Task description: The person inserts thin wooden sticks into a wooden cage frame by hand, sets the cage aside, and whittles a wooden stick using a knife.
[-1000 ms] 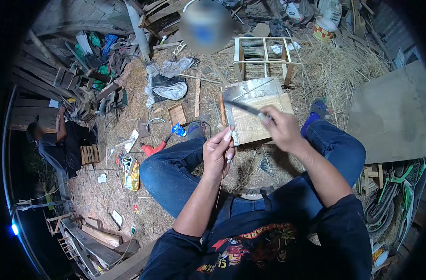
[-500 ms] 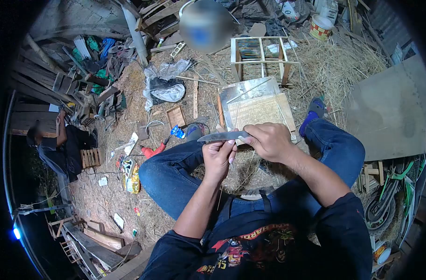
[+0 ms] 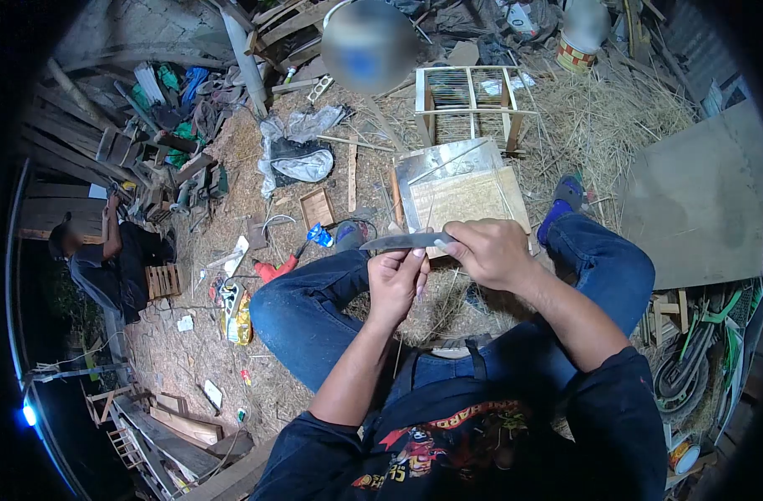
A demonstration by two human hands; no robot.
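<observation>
Here comes the knife (image 3: 398,242), in from above the wooden board (image 3: 469,199) and now lying across the left hand's (image 3: 394,285) fingertips, bringing its grey blade to the work! The right hand (image 3: 488,255) is wrapped firmly round its right end; left thumb and fingers pinch a thin strip (image 3: 430,217), slender, pale, partly hidden, between body and board

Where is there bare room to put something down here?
The wide panel right of the right shoe looks bare, though perhaps sloping. The wooden board overlapping the metal sheet has an open middle. It's crowded around the knife, left hand and right hand.
</observation>
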